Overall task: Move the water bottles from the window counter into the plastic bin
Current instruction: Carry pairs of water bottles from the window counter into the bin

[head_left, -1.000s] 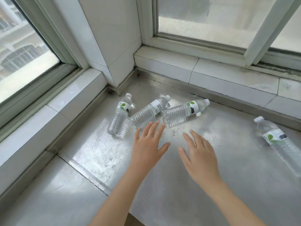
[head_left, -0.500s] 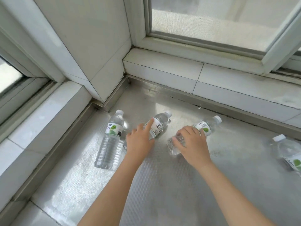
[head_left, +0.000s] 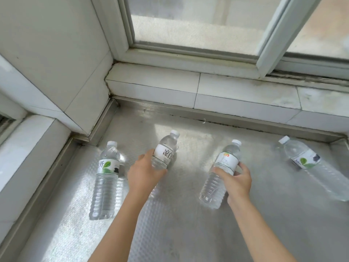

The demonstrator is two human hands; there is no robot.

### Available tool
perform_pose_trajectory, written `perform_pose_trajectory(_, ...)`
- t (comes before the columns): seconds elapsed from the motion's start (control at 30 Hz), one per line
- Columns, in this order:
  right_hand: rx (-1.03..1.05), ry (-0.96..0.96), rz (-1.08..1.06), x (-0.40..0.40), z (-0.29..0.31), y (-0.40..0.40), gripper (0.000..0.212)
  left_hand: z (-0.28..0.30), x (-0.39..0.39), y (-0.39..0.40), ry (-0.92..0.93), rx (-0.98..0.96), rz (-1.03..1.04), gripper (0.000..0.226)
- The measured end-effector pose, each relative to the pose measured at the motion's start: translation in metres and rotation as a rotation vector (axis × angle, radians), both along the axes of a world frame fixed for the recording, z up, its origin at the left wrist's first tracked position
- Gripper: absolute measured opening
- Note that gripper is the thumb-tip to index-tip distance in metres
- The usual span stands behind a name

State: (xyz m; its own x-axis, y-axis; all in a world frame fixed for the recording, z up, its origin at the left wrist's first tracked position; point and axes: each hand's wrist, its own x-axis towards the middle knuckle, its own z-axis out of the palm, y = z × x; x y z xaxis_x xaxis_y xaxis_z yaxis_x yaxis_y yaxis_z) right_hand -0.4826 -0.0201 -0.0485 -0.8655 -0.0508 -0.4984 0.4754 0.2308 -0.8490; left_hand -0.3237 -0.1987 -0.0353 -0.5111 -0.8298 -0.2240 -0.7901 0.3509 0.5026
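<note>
Several clear water bottles with white caps are on the metal window counter. My left hand grips the middle bottle, which bears a white label with black characters. My right hand is closed around another bottle at its label, tilted with the cap pointing away. A third bottle lies flat at the left, near the counter's raised edge. A fourth bottle lies at the far right. No plastic bin is in view.
A tiled ledge and window frames border the counter at the back. A tiled pillar fills the corner at the left, with a lower white sill beside it.
Both hands reached forward from open above the counter and closed on two bottles. The two held bottles have moved apart and tilted up. The camera moved closer.
</note>
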Motion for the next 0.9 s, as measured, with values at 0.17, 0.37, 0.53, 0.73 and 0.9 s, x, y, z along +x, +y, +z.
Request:
perform_pose_trajectory(0.17, -0.048, 0.089, 0.076, 0.019, 0.02, 0.03, 0.083, 0.023, 0.003, 0.042, 0.32, 0.11, 0.001, 0.06)
perform_pose_trajectory(0.37, -0.131, 0.158, 0.06, 0.039, 0.057, 0.088, 0.082, 0.058, -0.004, 0.094, 0.554, 0.23, -0.046, 0.072)
perform_pose_trajectory(0.53, -0.143, 0.268, 0.0, 0.061, 0.089, 0.155, 0.083, 0.082, -0.014, 0.149, 0.663, 0.373, -0.161, 0.072)
perform_pose_trajectory(0.73, -0.151, 0.395, -0.164, 0.104, 0.121, 0.252, 0.084, 0.111, -0.012, 0.238, 0.691, 0.479, -0.338, 0.073)
perform_pose_trajectory(0.9, -0.108, 0.477, -0.292, 0.16, 0.142, 0.342, 0.089, 0.131, 0.011, 0.325, 0.679, 0.528, -0.503, 0.072)
